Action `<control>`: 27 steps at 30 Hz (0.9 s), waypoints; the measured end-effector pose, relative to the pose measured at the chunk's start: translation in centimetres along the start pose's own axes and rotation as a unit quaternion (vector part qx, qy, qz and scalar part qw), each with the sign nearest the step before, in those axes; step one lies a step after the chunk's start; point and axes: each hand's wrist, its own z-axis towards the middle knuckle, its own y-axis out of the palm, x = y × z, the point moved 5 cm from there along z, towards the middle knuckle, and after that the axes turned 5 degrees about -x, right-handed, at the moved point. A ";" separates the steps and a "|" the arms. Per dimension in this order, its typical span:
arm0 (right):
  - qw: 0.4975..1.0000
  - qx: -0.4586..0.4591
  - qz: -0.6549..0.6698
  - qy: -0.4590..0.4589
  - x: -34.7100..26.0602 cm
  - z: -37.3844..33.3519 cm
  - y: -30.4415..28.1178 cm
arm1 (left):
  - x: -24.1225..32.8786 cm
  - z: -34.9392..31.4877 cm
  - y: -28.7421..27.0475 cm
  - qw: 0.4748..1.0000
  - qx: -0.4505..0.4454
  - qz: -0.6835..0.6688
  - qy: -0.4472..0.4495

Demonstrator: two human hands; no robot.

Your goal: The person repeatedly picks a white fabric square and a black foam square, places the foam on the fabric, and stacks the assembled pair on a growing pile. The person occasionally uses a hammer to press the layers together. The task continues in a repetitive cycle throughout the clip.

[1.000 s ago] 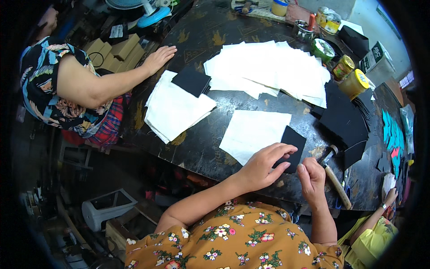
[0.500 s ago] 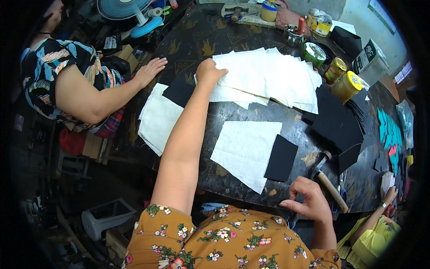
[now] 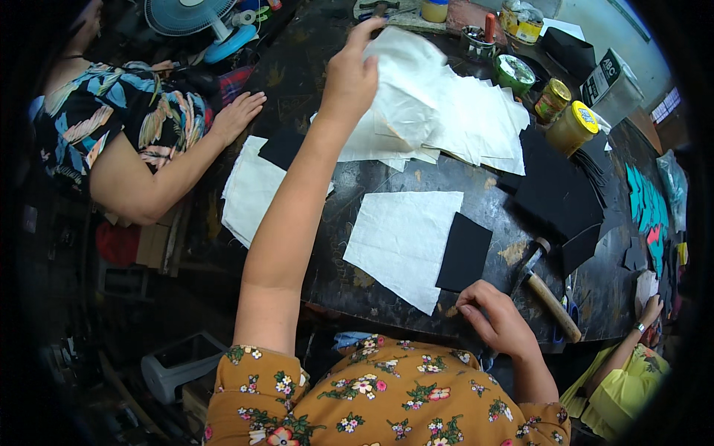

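My left hand (image 3: 351, 78) reaches to the far side of the dark table and pinches the edge of a white cloth piece (image 3: 405, 63), which is lifted and bent above a spread pile of white cloth pieces (image 3: 483, 115). Near me one white cloth piece (image 3: 401, 241) lies flat, with a smaller black piece (image 3: 465, 253) beside its right edge. Just below that black piece is my right hand (image 3: 500, 318), its fingers loosely curled and apart from the thumb, with nothing visible in it.
A hammer (image 3: 552, 303) and scissors (image 3: 571, 301) lie right of my right hand. Beyond are stacked black pieces (image 3: 554, 186) and jars (image 3: 573, 128). On the left, white pieces (image 3: 249, 189) lie near a co-worker's hand (image 3: 236, 117). Another person's hand (image 3: 651, 311) is at far right.
My left hand has moved farther away and up, raising the white cloth piece off the pile. My right hand has shifted slightly left, toward the black piece.
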 end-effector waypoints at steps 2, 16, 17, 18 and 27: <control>1.000 0.012 -0.003 -0.001 -0.3 0.0 -0.1 | 5.2 1.4 -0.3 0.996 -0.062 0.036 0.052; 0.989 -0.127 -0.081 0.009 1.2 -5.4 3.5 | 16.7 -16.7 -1.7 0.924 -0.246 -0.186 -0.225; 0.989 -0.138 -0.056 0.024 1.3 -5.9 3.8 | 16.0 -19.3 -1.9 0.911 -0.255 -0.150 -0.287; 0.990 -0.131 -0.058 0.000 1.0 -6.1 4.1 | 15.5 -21.5 -2.2 0.906 -0.268 -0.096 -0.314; 0.989 -0.134 -0.049 0.031 0.6 -5.2 3.9 | 12.3 -25.5 -2.5 0.922 -0.239 -0.019 -0.304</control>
